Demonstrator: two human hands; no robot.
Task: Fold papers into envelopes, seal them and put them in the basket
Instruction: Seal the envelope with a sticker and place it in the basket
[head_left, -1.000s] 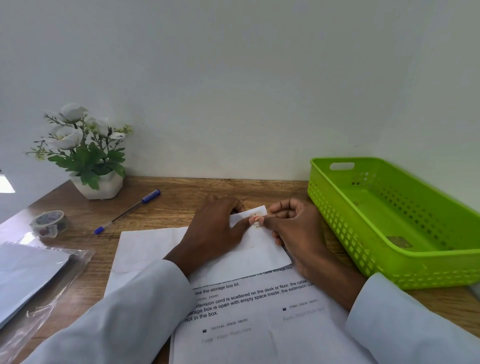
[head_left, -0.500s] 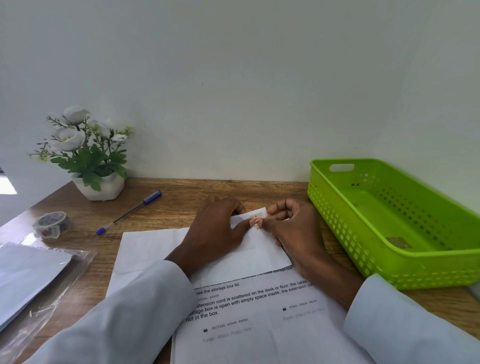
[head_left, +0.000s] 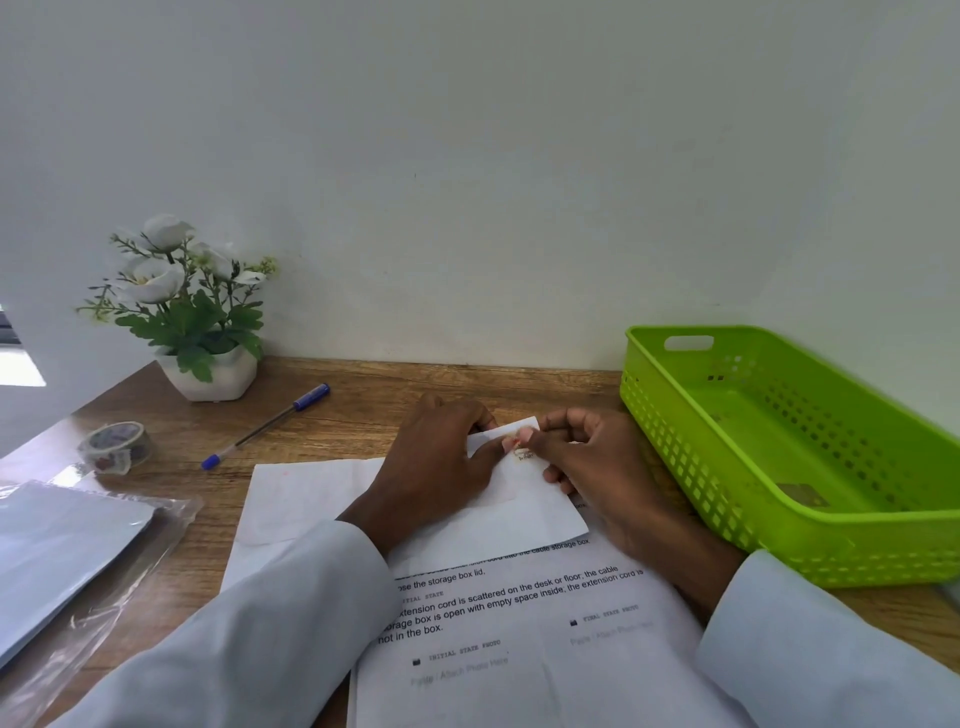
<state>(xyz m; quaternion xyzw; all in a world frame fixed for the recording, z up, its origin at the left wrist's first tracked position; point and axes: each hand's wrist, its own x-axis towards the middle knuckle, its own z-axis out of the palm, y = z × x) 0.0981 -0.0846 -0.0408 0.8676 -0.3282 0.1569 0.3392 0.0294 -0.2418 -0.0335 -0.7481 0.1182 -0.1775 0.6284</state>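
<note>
- Folded envelope (head_left: 524, 499) lies flat on the wooden desk (head_left: 363, 410), overlapping a printed sheet (head_left: 519, 623) and a blank sheet (head_left: 306, 499); basket (head_left: 779, 467) stands just beside it on the right, no envelopes in it.
- Left hand (head_left: 436, 457) presses palm-down on the envelope, fingertips at the flap; it pins the paper and does not grasp it.
- Right hand (head_left: 587, 457) has fingers curled, thumb and forefinger meeting at a small patterned sticker or tape piece (head_left: 519, 448) on the flap. Whether it pinches or only presses: cannot tell.
- Judgement: sealing step, in progress.
- Risk: the seal catches only the flap, or goes on skewed, if the left hand lets the fold spring up; envelope would then open in the basket.
- Risk: adhesive catches a fingertip and lifts off when the hand withdraws.
- Risk: tape overhangs the edge and sticks to the printed sheet beneath.
- Around: tape roll (head_left: 117, 447) and pen (head_left: 265, 426) to the left, well apart; potted flowers (head_left: 192, 317) at the wall; plastic-sleeved paper stack (head_left: 62, 551) at far left.
- Path to basket: only its near wall to clear.
</note>
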